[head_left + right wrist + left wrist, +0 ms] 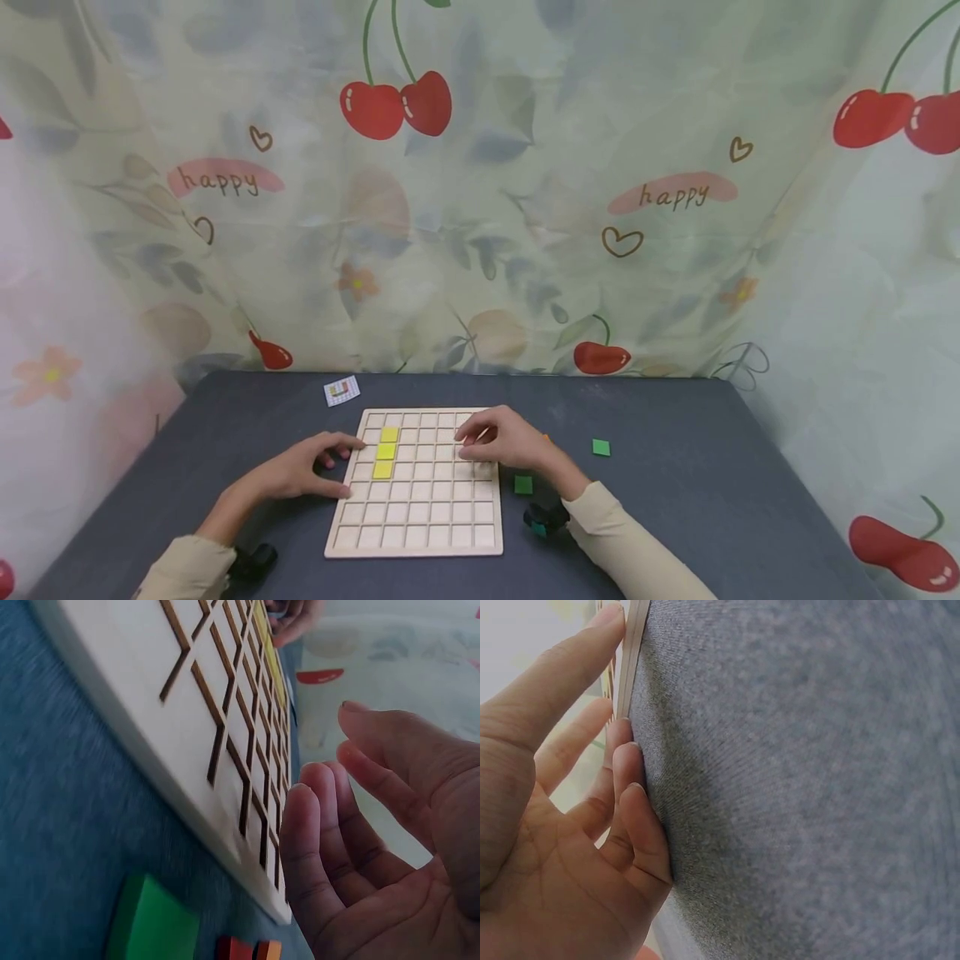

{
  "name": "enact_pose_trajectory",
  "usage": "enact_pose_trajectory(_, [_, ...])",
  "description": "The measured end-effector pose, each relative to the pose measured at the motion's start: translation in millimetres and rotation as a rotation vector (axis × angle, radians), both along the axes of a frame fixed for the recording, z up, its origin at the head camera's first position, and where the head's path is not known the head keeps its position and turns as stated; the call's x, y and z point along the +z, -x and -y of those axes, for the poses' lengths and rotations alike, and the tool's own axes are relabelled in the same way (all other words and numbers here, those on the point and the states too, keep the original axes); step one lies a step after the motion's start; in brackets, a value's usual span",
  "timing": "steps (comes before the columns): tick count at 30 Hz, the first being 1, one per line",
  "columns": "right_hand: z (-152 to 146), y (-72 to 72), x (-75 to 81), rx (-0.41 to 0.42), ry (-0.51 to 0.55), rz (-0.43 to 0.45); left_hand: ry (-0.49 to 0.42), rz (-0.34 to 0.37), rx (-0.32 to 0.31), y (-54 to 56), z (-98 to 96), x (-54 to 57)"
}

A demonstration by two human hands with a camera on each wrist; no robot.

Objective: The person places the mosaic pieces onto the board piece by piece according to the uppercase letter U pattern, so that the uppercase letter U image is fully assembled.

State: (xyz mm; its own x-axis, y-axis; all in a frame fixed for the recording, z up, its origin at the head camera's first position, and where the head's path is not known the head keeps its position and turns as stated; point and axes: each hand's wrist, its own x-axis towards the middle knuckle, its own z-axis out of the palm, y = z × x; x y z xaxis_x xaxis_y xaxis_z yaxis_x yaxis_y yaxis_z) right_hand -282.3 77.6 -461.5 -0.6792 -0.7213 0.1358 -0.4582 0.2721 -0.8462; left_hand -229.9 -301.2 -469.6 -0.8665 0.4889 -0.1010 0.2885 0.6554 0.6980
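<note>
Directly against the left fingers (576, 741), gridded board (417, 490).

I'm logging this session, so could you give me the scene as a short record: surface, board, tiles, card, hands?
Surface: dark table
Board: pale gridded board, flat on the table
Tiles on board: three yellow tiles, consecutive cells, second column from left
Loose tiles: green tile and another green one right of the board; red piece and orange piece, partly visible in the right wrist view
Card: small patterned card, beyond the board's far left corner
Left hand: touching the board's left edge
Right hand: over the board's right side, no tile visible in its fingers
</note>
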Motion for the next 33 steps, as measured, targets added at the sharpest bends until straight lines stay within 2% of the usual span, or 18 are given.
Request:
enact_pose_trajectory(6, [-24.4, 0.7, 1.8, -0.035, -0.017, -0.008, -0.005, 0.003, 0.001, -0.5, -1.1, 0.3])
enact_pose_trajectory(13, [-49.8, 4.5, -1.3, -0.070, -0.019, 0.030, 0.009, 0.005, 0.005, 0.3, 0.3, -0.3])
enact_pose_trajectory(18, [-62.8, 1.0, 4.8, -0.086, -0.036, 0.005, 0.014, -0.006, 0.003, 0.0, -0.9, 1.2])
enact_pose_trajectory(21, [-69.9, -1.7, 8.3, -0.089, -0.037, 0.020, 0.016, -0.013, 0.003, -0.2, -1.9, 1.8])
enact_pose_trajectory(25, [-80.4, -2.6, 7.7, -0.093, -0.037, 0.048, 0.013, -0.015, 0.004, -0.2, -1.9, 2.2])
enact_pose_trajectory(33, [-100.6, -7.8, 7.2, -0.091, -0.064, 0.017, 0.002, -0.010, -0.002, -0.2, -0.8, 1.1])
